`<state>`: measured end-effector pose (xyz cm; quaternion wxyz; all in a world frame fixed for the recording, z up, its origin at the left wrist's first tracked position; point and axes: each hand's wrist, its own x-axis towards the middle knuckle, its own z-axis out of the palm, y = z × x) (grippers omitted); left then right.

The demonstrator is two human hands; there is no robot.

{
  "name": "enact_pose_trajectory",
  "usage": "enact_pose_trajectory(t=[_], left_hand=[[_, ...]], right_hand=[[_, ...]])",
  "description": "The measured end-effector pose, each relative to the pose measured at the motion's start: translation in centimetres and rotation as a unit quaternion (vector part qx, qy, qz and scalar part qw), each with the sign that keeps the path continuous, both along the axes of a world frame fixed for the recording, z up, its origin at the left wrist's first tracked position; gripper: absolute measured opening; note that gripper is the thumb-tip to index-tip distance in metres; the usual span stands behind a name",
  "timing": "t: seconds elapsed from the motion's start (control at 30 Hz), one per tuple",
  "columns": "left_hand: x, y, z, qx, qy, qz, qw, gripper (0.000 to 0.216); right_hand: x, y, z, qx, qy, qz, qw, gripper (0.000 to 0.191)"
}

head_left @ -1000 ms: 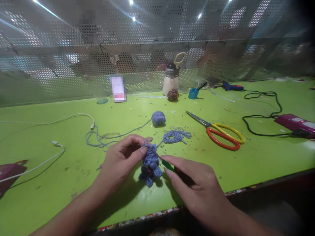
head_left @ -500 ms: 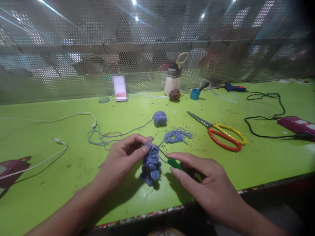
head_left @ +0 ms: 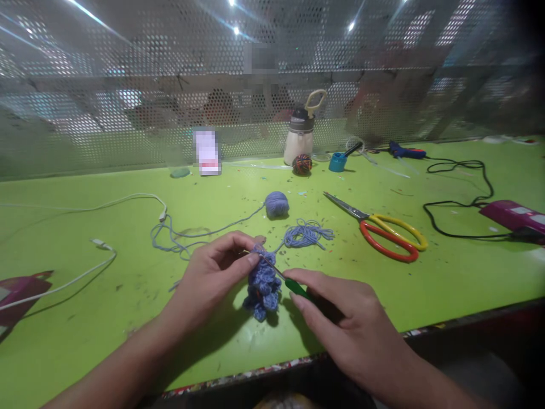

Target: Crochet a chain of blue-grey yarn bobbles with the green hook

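Between the thumb and fingers of my left hand [head_left: 221,264] is the top of a blue-purple crochet piece [head_left: 264,287], its petal-like lobes hanging down above the table. My right hand [head_left: 344,312] is closed on the green handle of a crochet hook [head_left: 297,288]. The hook's metal shaft runs up and left into the top of the piece, by my left thumb; its tip shows only faintly there. Behind my hands lie a ball of matching yarn [head_left: 276,204] and a loose heap of the same yarn [head_left: 304,234]. A strand links the heap with the piece.
Scissors [head_left: 368,224] with red and yellow handles lie right of the yarn. Farther back stand a phone [head_left: 206,152], a bottle [head_left: 298,139], a multicoloured yarn ball [head_left: 302,164] and a blue pot [head_left: 338,162]. A glue gun [head_left: 406,151], purple power strip [head_left: 513,218] and white cable [head_left: 108,258] flank them.
My right hand has moved left toward my left hand, and the hook's shaft has gone farther across the top of the crochet piece. My left hand has barely moved.
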<state>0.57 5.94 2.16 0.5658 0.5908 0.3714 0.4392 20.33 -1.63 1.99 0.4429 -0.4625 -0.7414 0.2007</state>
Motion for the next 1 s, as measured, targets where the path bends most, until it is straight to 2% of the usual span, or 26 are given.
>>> enact_pose_trajectory(t=[0.27,0.47,0.77,1.0], left_hand=[[0.2,-0.1,0.5,0.039,0.042,0.007,0.998,0.002],[0.0,0.1,0.6,0.011,0.071,-0.012,0.997,0.002],[0.0,0.1,1.1,-0.101,-0.011,-0.083,0.991,0.01],[-0.7,0.4,1.0,-0.071,-0.02,-0.127,0.989,0.006]], right_hand=[[0.5,0.1,0.2,0.015,-0.044,-0.008,0.999,0.032],[1.3,0.1,0.6,0.027,-0.118,-0.005,0.993,0.028],[2.3,0.8,1.0,0.019,-0.099,0.055,0.993,0.028],[2.8,1.6,0.8,-0.019,-0.062,0.083,0.994,0.027]])
